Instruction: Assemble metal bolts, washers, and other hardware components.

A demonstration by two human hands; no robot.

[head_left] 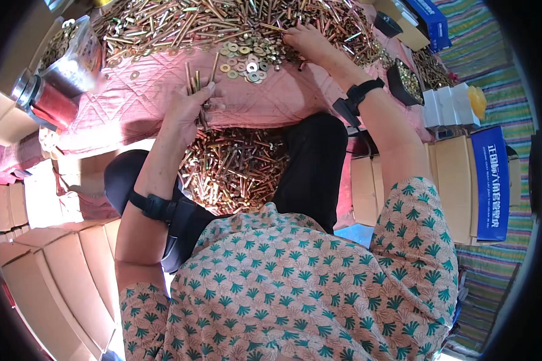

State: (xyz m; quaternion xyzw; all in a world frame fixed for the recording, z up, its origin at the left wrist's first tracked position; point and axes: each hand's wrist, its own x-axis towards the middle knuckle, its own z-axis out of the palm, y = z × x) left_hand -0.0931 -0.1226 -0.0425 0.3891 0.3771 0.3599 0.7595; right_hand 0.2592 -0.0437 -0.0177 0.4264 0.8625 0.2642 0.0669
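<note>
My left hand (pixel 190 108) is closed around several long brass-coloured bolts (pixel 214 67), which stick up past the thumb and out below the fingers. It hovers at the near edge of the pink quilted cover (pixel 132 90). Farther right, my right hand (pixel 310 43) reaches into the big heap of loose bolts (pixel 180 24), its fingers bent together. A bolt (pixel 274 27) runs out to the left from those fingertips, which are partly hidden. Flat washers (pixel 247 60) and small nuts (pixel 276 49) lie in a patch between my hands.
More bolts (pixel 235 168) fill a hollow between my knees. A clear plastic tub (pixel 75 60) and a red jar (pixel 54 102) stand at left. At right sit a black tray of small parts (pixel 405 82), white boxes (pixel 448 106) and cardboard cartons (pixel 454 189). Other cartons (pixel 66 271) are at lower left.
</note>
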